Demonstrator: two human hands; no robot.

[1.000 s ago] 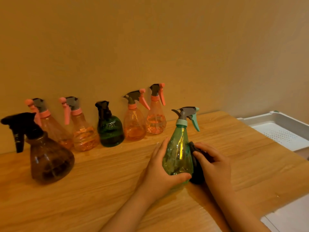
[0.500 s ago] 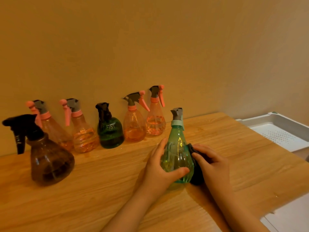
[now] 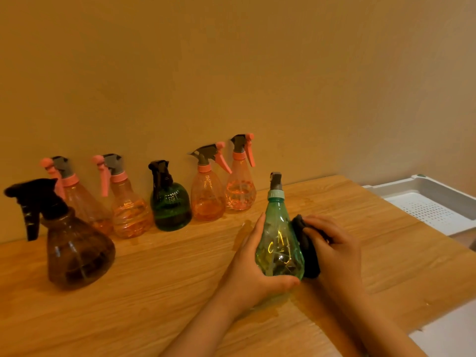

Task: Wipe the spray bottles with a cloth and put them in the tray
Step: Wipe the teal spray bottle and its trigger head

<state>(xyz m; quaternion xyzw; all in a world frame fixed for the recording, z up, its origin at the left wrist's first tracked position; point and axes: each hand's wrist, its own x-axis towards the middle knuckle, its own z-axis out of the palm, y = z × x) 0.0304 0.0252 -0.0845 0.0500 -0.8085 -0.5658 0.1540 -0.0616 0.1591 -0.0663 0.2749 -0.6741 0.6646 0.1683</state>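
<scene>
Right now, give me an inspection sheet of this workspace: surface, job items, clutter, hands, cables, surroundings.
Surface: wooden table, wet patch near the bottles.
Job's things: light green spray bottle upright in hand; dark cloth against its right side; four pink bottles, dark green bottle and brown bottle stand unwiped-looking; white tray holds no bottle in view.
Clutter: nothing seen.
Hands: left hand grips the light green bottle; right hand presses the cloth.
Cables: nothing seen.
Surroundings: plain wall.
</scene>
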